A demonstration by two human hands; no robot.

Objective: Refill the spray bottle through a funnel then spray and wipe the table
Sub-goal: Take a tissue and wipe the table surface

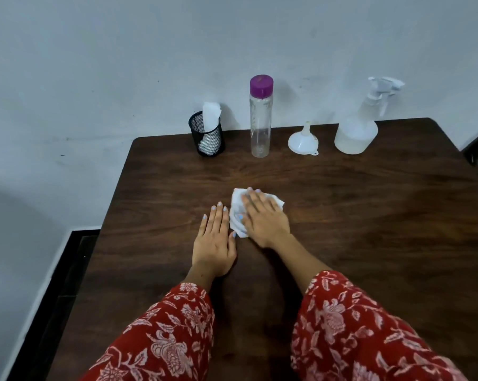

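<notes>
Your right hand (pixel 264 215) lies flat, fingers straight, pressing the white tissue (pixel 236 213) onto mid-desk (pixel 369 215). Left hand (pixel 214 237) released, palm down just beside it. Spray bottle (pixel 356 133) and upturned funnel (pixel 303 140) stand at the far edge.

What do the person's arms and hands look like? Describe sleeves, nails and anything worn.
Both arms wear loose red sleeves printed with a pale pink-white floral pattern, ending partway along the forearm. The left hand and right hand are bare, with light blue nail polish. No rings, bracelets or watch are visible.
</notes>
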